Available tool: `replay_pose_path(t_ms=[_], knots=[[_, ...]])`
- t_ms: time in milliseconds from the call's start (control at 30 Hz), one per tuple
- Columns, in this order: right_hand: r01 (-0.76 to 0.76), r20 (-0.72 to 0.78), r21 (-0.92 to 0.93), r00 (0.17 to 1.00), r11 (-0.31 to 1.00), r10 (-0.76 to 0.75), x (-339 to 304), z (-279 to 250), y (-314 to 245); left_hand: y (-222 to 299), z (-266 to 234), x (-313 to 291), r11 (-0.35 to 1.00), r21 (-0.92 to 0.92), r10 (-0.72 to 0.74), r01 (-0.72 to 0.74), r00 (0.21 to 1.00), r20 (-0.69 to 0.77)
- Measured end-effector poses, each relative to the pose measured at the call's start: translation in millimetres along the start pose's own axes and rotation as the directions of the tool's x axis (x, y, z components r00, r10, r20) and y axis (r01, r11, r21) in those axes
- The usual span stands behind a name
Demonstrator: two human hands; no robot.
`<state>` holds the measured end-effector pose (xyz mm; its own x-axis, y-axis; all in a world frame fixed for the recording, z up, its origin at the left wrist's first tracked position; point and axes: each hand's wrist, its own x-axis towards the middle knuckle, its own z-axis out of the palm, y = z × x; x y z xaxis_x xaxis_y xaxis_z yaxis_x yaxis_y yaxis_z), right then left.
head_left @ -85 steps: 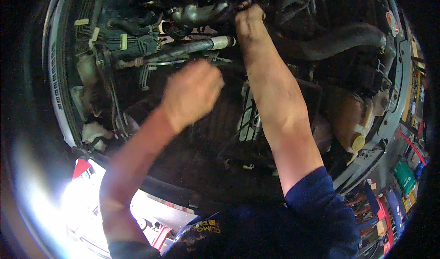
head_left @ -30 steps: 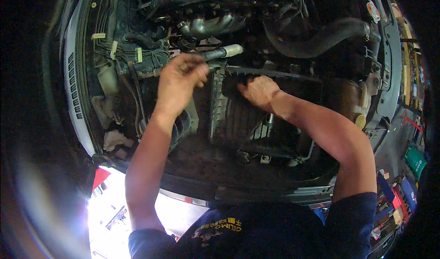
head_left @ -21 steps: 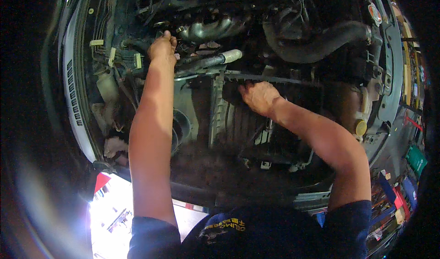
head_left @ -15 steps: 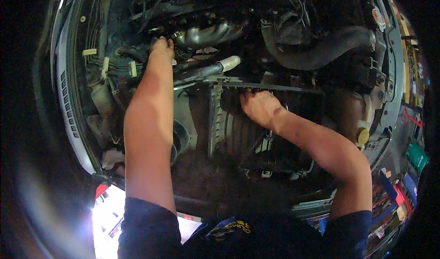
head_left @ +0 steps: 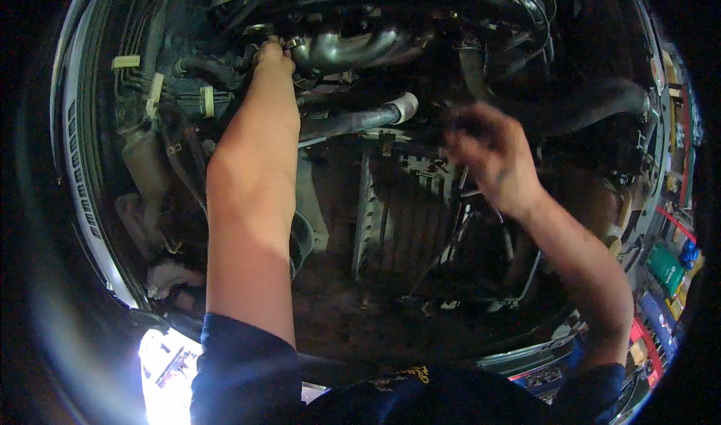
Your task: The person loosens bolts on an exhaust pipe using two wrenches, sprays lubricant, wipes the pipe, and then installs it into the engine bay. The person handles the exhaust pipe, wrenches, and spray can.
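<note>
My left hand (head_left: 274, 54) reaches deep into a car's engine bay. Its fingers are bent at the left end of a shiny metal manifold (head_left: 338, 52), closed round a spot I cannot make out. Below the manifold lies a grey pipe (head_left: 349, 122) with a pale sleeve (head_left: 405, 108) on its end. To the right of that sleeve, my right hand (head_left: 496, 154) is raised over the bay, blurred by motion. Its fingers look curled, but whether they hold anything is hidden by the smear. Beneath it sits a dark ribbed panel (head_left: 402, 218) in a frame.
A thick black hose (head_left: 593, 115) curves across the right side. Thin lines with pale clips (head_left: 154, 94) run along the left. The car's front edge (head_left: 533, 352) lies close to my body. Beyond the right fender stand a green container (head_left: 667, 269) and assorted shop items.
My right hand has lifted off the top of the ribbed panel and moved up and to the right. My left hand stays at the manifold's left end. The whole view has shifted slightly.
</note>
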<state>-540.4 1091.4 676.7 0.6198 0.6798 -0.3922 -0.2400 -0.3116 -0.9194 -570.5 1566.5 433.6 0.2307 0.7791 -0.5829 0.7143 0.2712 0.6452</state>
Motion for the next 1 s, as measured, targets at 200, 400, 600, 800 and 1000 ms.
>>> replay_pose_path(t_ms=[200, 400, 600, 800, 1000], knots=[[0.03, 0.051, -0.217, 0.998, 0.976, -0.019, 149, 40, 26, 19, 11, -32, 0.767, -0.627, -0.193, 0.138, 0.981, -0.02], [0.425, 0.416, -0.905, 0.889, 0.009, -0.19, 284, 92, 98, 18, 11, -34, 0.705, -0.707, -0.118, 0.062, 0.993, -0.031], [0.631, 0.545, -0.76, 0.749, 0.155, -0.378, 329, 97, 141, 17, 12, -42, 0.743, -0.668, -0.097, 0.038, 0.994, -0.051], [0.426, 0.198, -0.488, 0.904, 0.762, -0.378, 308, 99, 134, 6, 16, -9, 0.962, 0.272, 0.051, -0.028, 0.996, -0.076], [0.317, 0.088, -0.53, 0.943, 0.787, -0.321, 284, 99, 101, -12, 19, 44, 0.313, 0.894, 0.481, -0.32, 0.865, 0.141]])
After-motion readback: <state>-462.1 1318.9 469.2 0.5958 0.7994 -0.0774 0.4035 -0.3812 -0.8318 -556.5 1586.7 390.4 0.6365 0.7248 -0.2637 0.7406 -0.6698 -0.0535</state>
